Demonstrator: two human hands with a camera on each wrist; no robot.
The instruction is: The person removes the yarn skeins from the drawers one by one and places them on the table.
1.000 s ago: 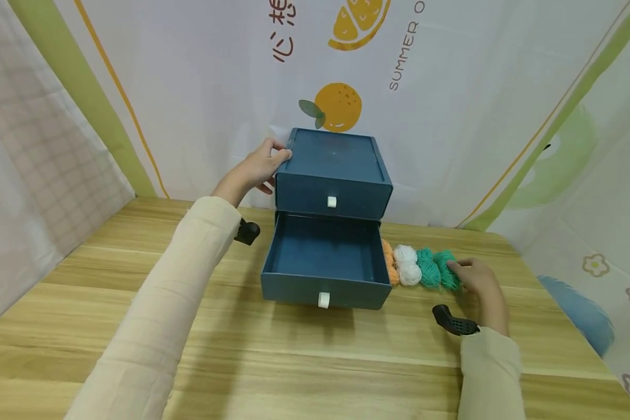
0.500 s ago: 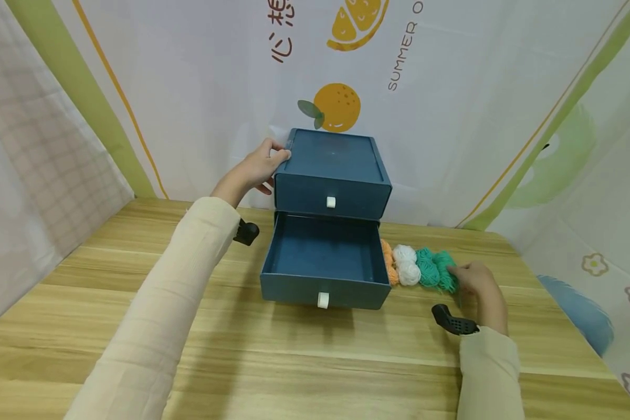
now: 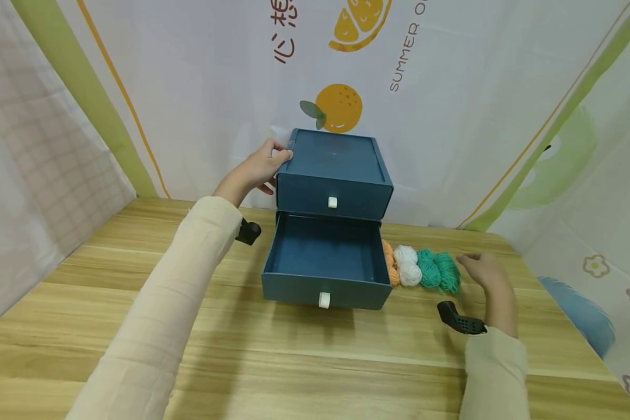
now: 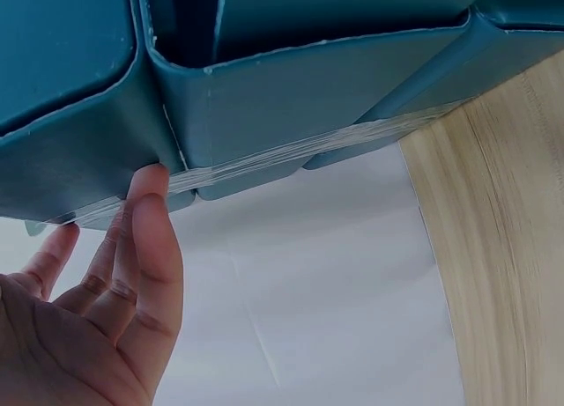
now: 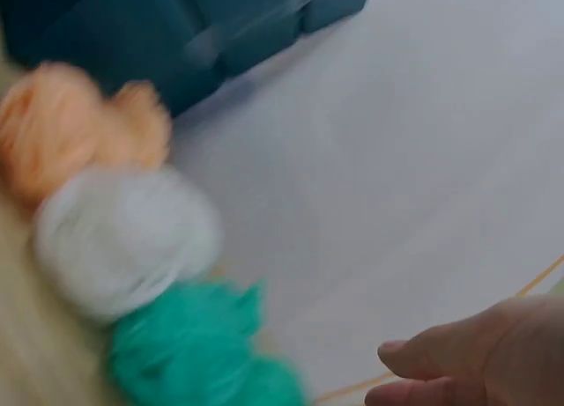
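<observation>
Wooden table [image 3: 136,326] under me: my left hand [image 3: 257,169] rests flat-fingered against the drawer box [image 3: 336,175]; my right hand [image 3: 485,274] hovers loose beside green yarn [image 3: 446,271].

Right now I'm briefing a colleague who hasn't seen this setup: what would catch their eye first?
The dark blue drawer box at the back of the wooden table, its lower drawer pulled out and empty. The left hand rests on the box's top left corner. Right of the drawer lies a row of orange, white and green yarn bundles, the right hand beside them.
</observation>
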